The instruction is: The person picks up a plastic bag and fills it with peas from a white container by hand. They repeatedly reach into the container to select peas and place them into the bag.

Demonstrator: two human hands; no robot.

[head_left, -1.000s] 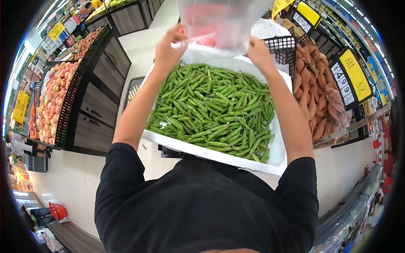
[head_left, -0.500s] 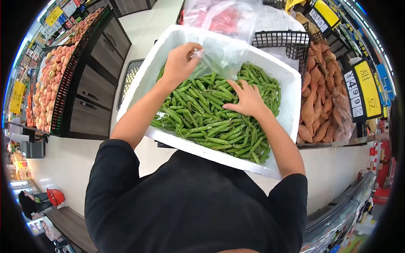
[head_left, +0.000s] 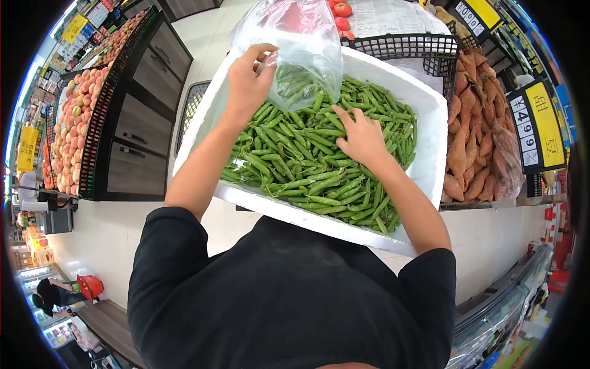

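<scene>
A heap of green pea pods (head_left: 307, 166) fills much of the white foam box (head_left: 215, 104) in front of me. My left hand (head_left: 249, 83) is closed on the rim of a clear plastic bag (head_left: 329, 52) at the box's far side. The bag hangs over the far edge, and its lower part rests on the pods, which show through it. My right hand (head_left: 364, 138) is palm down on the pods, just right of the bag, thumb and fingers apart. Its fingertips touch the pods.
A black plastic crate (head_left: 399, 44) stands behind the box, with red tomatoes (head_left: 342, 9) beyond. Sweet potatoes (head_left: 470, 135) and a price sign (head_left: 536, 126) are at the right. Left, peaches (head_left: 80, 123) lie on a dark cabinet stand (head_left: 132, 132). A person with a red basket (head_left: 90, 286) is lower left.
The bag has shifted left and come down over the pods, with my left hand moving left along with it. My right hand has moved slightly right and down, apart from the bag.
</scene>
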